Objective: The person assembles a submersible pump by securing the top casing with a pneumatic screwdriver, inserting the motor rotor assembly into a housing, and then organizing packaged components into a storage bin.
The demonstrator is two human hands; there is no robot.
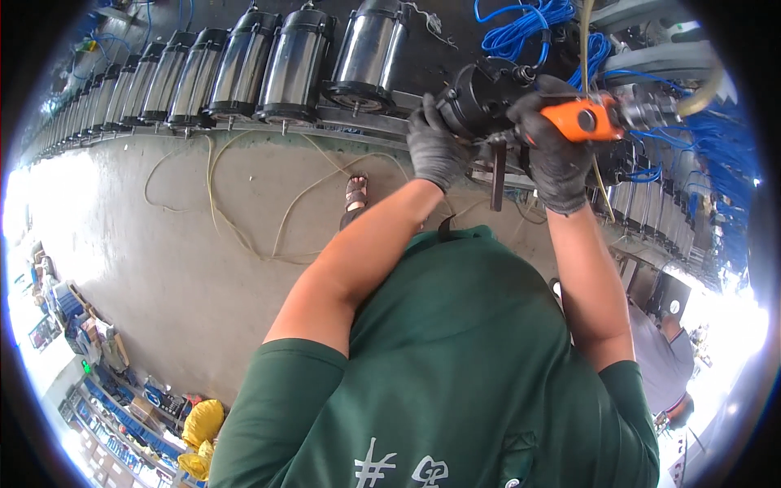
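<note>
My left hand (437, 148), in a dark grey glove, grips the near left edge of a black round motor housing (474, 102) at the bench edge. A dark gloved right hand (560, 159), also mine, is wrapped round an orange air tool (582, 119). The tool lies roughly level, its front toward the housing; my fingers hide where the two meet. From its other end, a metal fitting (651, 112) leads to a yellowish hose (704, 92).
A long row of silver cylindrical motors (295, 65) with black ends stands along the bench to the left. Coiled blue cables (529, 31) lie behind the housing. Pale hoses (213, 187) trail over the floor. Another person (663, 358) is at the lower right.
</note>
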